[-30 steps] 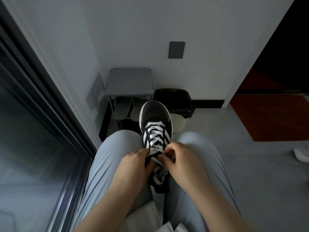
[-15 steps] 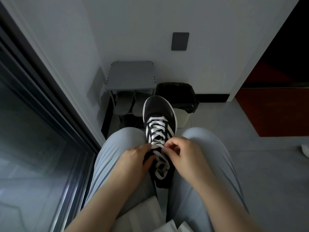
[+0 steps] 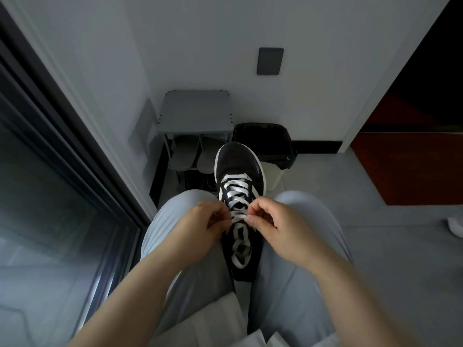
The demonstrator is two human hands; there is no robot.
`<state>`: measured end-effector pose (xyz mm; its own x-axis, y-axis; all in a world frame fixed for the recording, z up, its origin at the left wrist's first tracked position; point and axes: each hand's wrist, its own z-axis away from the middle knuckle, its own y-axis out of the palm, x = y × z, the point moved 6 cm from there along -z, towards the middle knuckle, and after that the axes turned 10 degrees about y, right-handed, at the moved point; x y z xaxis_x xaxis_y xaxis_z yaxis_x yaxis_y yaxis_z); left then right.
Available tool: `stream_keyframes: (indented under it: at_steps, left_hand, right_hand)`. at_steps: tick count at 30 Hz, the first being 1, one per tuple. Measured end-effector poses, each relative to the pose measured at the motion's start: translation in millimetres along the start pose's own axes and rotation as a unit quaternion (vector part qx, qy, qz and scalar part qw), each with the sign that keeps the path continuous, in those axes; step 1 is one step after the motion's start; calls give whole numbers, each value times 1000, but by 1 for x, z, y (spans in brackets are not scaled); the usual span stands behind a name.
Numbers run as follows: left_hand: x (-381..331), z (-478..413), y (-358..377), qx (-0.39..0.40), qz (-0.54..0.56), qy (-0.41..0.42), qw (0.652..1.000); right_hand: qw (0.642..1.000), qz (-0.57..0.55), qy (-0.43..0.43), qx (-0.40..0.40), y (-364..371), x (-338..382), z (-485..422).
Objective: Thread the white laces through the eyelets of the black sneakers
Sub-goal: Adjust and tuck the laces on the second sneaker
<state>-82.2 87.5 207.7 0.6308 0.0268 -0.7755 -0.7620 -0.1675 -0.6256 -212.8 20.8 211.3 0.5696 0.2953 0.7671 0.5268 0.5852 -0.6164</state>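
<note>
Grey floor (image 3: pixel 375 246) | both hands pinch white lace (image 3: pixel 238 217) | black sneaker (image 3: pixel 238 161)

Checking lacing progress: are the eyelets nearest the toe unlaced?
No, the white lace crosses the black sneaker from its toe end up to where the left hand and right hand pinch it.

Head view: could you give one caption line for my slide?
A person's left hand and right hand pinch the white lace of a black sneaker.
</note>
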Motion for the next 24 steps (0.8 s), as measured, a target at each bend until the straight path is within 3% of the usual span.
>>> stream_keyframes:
  at_steps: [4,9,12,18,24]
  left_hand:
    - [-8,-6,-4,10,-47,-5,999]
    - [-9,-14,-13,130,-93,-19,987]
    - [-1,-12,-18,168,-105,-53,979]
    - [8,-12,-10,41,-77,-59,994]
    - [-9,-12,-11,-9,-95,8,995]
  right_hand:
    - [997,73,-14,8,-8,4,-4]
    - [999,-13,-25,31,-3,16,-4]
    - [1000,-11,5,-7,-8,3,-10]
    - [991,107,7,-84,-8,-2,-18]
    - [987,149,-2,-60,-1,3,-24]
